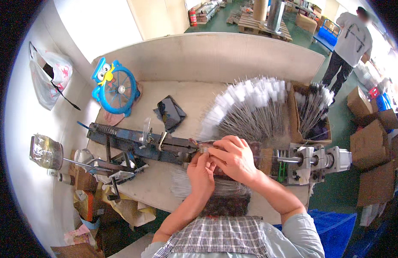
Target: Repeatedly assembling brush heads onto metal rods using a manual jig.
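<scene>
Seen from the worker's head camera: a pale wooden workbench [194, 92] with a raised back panel stands in a green-floored workshop, where cardboard boxes [371, 142] are stacked at the right and a second person [351, 43] in a light shirt walks away beside a blue cart [328, 33]. A wooden pallet [261, 23] and a red fire extinguisher [193, 17] sit at the far end of the room. On the bench lie a blue cartoon-shaped desk fan [116, 88], a dark phone [170, 112] and a long dark metal machine [138, 144] running left to right, ending in a grey motor unit [321, 161] at the right edge. Behind the machine, a fan of thin wire brushes with white tips [250, 109] spreads out, and more of them stand in an open cardboard box [313, 114]. A plastic bag [46, 75] hangs on the left wall and a clear jar [46, 151] sits below it.

Both forearms come up from the lower edge. The left hand [202, 172] and right hand [234, 159] are drawn close together over the middle of the machine, fingers touching, pinched on a small clear piece [204, 149] at the machine's end; what that piece is cannot be made out.
</scene>
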`<action>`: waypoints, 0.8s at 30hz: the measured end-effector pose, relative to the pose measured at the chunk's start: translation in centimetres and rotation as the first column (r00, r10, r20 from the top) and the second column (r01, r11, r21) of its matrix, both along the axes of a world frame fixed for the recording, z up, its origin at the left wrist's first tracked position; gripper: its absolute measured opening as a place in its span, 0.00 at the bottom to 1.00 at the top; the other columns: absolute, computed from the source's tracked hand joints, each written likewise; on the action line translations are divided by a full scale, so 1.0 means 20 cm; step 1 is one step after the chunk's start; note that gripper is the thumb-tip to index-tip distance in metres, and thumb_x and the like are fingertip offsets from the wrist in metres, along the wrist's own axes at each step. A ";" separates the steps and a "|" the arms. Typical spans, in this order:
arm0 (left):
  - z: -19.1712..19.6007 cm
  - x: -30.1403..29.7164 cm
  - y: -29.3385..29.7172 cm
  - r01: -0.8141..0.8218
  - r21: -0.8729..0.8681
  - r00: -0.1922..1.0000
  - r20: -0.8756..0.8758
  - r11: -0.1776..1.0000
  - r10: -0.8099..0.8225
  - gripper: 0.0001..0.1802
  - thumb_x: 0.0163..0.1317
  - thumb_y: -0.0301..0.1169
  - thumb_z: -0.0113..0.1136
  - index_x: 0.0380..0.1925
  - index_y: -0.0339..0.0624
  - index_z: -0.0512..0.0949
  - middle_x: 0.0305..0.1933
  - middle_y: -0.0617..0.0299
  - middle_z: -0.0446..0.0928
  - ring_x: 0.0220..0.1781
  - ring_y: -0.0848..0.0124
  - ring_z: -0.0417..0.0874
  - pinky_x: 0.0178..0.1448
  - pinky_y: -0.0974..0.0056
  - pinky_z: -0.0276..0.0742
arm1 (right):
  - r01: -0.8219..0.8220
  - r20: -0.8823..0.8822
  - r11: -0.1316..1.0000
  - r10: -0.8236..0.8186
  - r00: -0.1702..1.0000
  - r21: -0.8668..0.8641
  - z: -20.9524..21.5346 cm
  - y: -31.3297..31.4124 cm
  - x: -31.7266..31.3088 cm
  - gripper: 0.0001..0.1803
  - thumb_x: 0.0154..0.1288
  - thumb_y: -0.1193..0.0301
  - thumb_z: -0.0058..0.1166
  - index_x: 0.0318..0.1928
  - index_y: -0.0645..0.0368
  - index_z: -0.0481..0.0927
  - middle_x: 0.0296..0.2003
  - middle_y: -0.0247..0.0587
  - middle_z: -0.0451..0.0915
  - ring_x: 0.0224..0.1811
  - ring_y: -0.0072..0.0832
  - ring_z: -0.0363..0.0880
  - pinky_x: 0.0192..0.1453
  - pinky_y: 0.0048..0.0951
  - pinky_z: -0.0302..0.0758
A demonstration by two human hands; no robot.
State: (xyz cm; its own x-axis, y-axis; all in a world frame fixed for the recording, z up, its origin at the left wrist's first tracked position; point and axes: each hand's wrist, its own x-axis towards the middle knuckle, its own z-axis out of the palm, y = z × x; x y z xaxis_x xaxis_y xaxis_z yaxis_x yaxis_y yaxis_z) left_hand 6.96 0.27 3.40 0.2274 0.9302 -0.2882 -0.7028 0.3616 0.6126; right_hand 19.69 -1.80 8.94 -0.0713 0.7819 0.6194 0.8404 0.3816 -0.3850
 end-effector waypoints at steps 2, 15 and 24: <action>0.01 0.01 0.00 0.004 -0.016 1.000 0.005 1.000 -0.004 0.04 0.60 0.25 0.54 0.35 0.40 0.74 0.37 0.63 0.77 0.37 0.75 0.79 0.46 0.68 0.75 | 0.003 0.003 1.000 -0.003 1.000 -0.001 0.00 -0.01 0.02 0.14 0.44 0.69 0.63 0.37 0.50 0.83 0.37 0.32 0.79 0.44 0.32 0.76 0.45 0.34 0.71; 0.07 0.02 -0.02 0.013 -0.054 1.000 -0.002 0.998 -0.013 0.03 0.59 0.24 0.54 0.34 0.40 0.74 0.38 0.62 0.77 0.40 0.74 0.78 0.47 0.68 0.73 | 0.029 0.052 0.999 -0.027 0.998 -0.046 0.00 -0.04 0.03 0.16 0.43 0.68 0.63 0.38 0.51 0.83 0.38 0.32 0.79 0.45 0.32 0.75 0.44 0.33 0.70; 0.10 0.03 -0.02 -0.051 -0.113 0.998 0.017 0.992 0.053 0.02 0.60 0.25 0.52 0.32 0.41 0.74 0.36 0.63 0.76 0.36 0.75 0.77 0.44 0.68 0.73 | 0.013 0.032 0.999 -0.012 0.999 -0.034 -0.01 -0.01 -0.01 0.16 0.43 0.68 0.63 0.38 0.51 0.82 0.38 0.32 0.79 0.44 0.32 0.75 0.45 0.34 0.70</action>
State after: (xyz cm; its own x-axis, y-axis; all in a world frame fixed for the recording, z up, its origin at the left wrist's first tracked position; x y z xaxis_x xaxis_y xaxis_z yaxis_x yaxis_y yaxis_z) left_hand 7.63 -0.17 5.30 0.1861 0.9029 -0.3874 -0.7341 0.3898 0.5560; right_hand 19.52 -1.96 8.69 -0.0803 0.8038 0.5895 0.8569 0.3577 -0.3711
